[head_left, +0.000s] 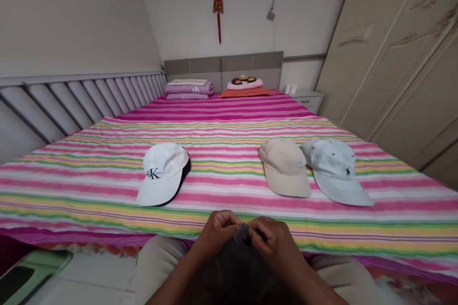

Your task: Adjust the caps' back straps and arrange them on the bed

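Between my knees I hold a dark grey cap (240,244), its edge with a strap and a small opening turned up. My left hand (217,232) pinches this edge on the left. On the right of the opening, the fingers of my right hand (271,240) are closed on the strap. The lower part of the cap is lost in shadow. Ahead on the bed lie a white cap (162,171) with black letters, a beige cap (284,167) and a pale grey-blue cap (334,169). A black brim (186,171) shows under the white cap.
The bed (222,186) has a striped cover. Folded purple bedding (189,89) and a pink and orange stack (245,86) lie by the headboard (250,60). A green stool (43,267) stands at lower left, a wardrobe (386,57) at right.
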